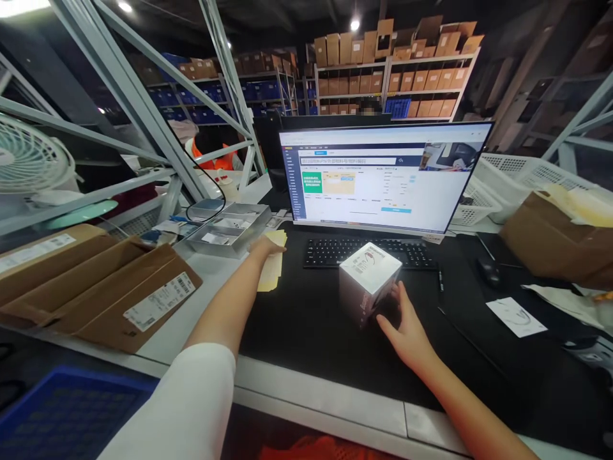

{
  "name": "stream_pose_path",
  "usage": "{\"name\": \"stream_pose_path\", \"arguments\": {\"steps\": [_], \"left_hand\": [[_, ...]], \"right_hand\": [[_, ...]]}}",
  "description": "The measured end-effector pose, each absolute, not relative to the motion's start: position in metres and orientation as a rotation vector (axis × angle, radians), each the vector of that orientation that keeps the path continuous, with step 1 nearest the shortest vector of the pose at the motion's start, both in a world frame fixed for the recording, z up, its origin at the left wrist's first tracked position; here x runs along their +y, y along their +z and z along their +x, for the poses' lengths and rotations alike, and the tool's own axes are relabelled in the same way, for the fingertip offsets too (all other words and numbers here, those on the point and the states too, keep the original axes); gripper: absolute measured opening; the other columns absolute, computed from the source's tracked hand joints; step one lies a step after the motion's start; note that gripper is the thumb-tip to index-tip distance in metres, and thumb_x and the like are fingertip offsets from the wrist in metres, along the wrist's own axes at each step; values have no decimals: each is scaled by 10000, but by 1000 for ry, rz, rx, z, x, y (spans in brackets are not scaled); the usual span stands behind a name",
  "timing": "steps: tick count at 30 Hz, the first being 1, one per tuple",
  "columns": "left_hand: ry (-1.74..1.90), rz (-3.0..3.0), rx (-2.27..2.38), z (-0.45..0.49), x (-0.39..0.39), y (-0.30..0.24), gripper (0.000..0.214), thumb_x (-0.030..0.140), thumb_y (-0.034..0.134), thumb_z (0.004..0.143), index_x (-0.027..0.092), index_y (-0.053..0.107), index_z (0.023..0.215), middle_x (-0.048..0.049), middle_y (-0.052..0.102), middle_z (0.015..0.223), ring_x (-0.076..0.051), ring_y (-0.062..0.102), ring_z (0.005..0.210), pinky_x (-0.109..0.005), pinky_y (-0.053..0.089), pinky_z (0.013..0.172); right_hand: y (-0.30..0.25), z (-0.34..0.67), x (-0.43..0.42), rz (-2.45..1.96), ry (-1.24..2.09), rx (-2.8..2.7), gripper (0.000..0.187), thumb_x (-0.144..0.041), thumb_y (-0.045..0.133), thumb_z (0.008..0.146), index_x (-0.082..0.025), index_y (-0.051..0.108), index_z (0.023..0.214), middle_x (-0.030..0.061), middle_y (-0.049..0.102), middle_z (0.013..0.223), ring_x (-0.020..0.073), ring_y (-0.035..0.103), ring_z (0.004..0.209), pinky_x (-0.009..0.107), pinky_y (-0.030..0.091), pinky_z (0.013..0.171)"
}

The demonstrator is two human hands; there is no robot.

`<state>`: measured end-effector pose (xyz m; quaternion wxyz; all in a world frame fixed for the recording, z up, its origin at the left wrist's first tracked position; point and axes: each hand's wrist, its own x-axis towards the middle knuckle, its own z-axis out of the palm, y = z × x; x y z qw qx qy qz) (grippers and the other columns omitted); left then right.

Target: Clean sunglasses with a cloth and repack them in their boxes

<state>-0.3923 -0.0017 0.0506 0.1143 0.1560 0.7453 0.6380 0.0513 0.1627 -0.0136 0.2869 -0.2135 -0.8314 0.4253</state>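
Box [368, 281] stands just left of the right hand [408, 329].

One head-worn camera faces the monitor [378, 191] from in front, pitched down across the bench [320, 397] close before it, with shelves [385, 73] far behind the monitor.

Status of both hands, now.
Left hand: at the yellow papers; whether it grips them cannot be told.
Right hand: open, thumb and fingers apart, at the white box's side.
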Motion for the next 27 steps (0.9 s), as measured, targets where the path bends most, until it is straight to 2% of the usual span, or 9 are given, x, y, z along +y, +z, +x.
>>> {"name": "stream_pose_path", "arguments": {"steps": [7, 9, 11, 13, 16, 19, 23, 25, 27], "left_hand": [[1424, -48, 2614, -400, 2, 59, 539, 385, 677, 911, 198, 503, 1386, -139, 462, 1468, -330, 504, 1300, -557, 469, 1046], [1389, -26, 2619, -397, -2, 60, 665, 422, 750, 846, 177, 477, 1400, -175, 452, 1466, -348, 511, 1294, -522, 485, 1019], [1408, 24, 2558, -395, -8, 62, 735, 426, 825, 770, 126, 498, 1356, -199, 525, 1377, -336, 578, 1213, -440, 531, 929], [1429, 46, 2450, -393, -17, 64, 594, 400, 809, 796, 105, 564, 1250, -160, 626, 1219, -281, 652, 1071, -379, 559, 831], [1436, 38, 2269, -386, -31, 65, 306, 360, 675, 926, 123, 636, 1115, -78, 684, 1042, -195, 683, 895, -361, 589, 772], [1513, 70, 2141, -371, -45, 61, 281, 356, 664, 938, 123, 653, 1095, -72, 707, 978, -173, 697, 815, -354, 611, 737], [1714, 197, 2039, -348, -63, 68, 438, 319, 841, 763, 122, 657, 1108, -134, 753, 915, -249, 736, 721, -379, 624, 635], [1804, 279, 1973, -335, -76, 80, 534, 266, 894, 674, 134, 657, 1133, -155, 765, 944, -287, 751, 726, -389, 630, 621], [1865, 353, 1891, -319, -94, 96, 600, 210, 908, 632, 154, 658, 1175, -167, 768, 1013, -307, 764, 775, -386, 642, 645]], "right_hand": [[-15, 51, 166, -547, 1130, -2212, 875, -410, 572, 960, -284, 27, 1634, 148, 324, 1625, 295, 369, 1484, 581, 356, 1178], [-15, 50, 165, -549, 1138, -2205, 886, -396, 573, 958, -286, 11, 1633, 149, 322, 1625, 294, 370, 1483, 579, 358, 1177], [-14, 50, 166, -555, 1143, -2202, 901, -384, 575, 954, -292, -10, 1632, 147, 312, 1629, 293, 378, 1477, 577, 363, 1174], [-12, 51, 166, -564, 1145, -2202, 908, -377, 571, 954, -300, -28, 1631, 143, 297, 1637, 292, 388, 1470, 578, 370, 1169], [-9, 52, 166, -571, 1144, -2201, 902, -380, 560, 959, -310, -41, 1629, 140, 279, 1645, 290, 397, 1464, 579, 382, 1159], [-9, 52, 165, -563, 1152, -2207, 895, -384, 558, 961, -307, -33, 1629, 144, 278, 1644, 290, 406, 1457, 576, 392, 1154], [-4, 53, 171, -562, 1110, -2226, 873, -383, 572, 948, -284, 40, 1633, 161, 293, 1632, 308, 457, 1418, 576, 425, 1129], [3, 56, 177, -552, 967, -2201, 839, -365, 573, 946, -262, 98, 1630, 172, 321, 1612, 319, 482, 1392, 580, 447, 1106], [16, 61, 178, -484, 743, -2127, 753, -310, 569, 942, -244, 218, 1605, 171, 420, 1541, 322, 518, 1347, 576, 470, 1077]]}}
